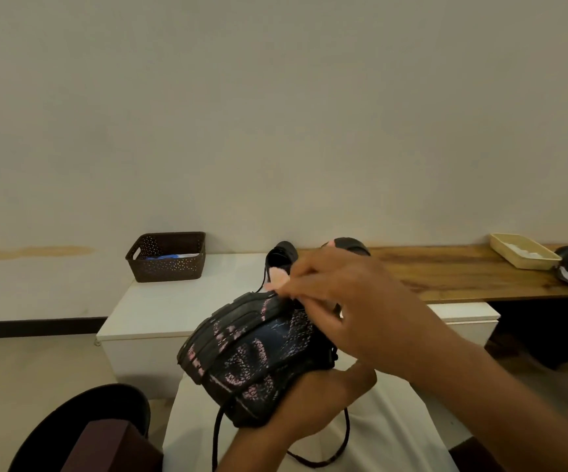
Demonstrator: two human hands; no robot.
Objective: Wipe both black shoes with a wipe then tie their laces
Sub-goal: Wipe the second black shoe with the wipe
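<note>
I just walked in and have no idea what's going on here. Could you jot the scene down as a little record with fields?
activity: a person wipes a black shoe held over the lap
left hand: grips the shoe from below
right hand: holds a pink wipe at the sole's edge
laces: hanging loose, untied
second shoe: stands on the white cabinet
brown basket: on the cabinet, back left
cream tray: on the wooden bench, right
</note>
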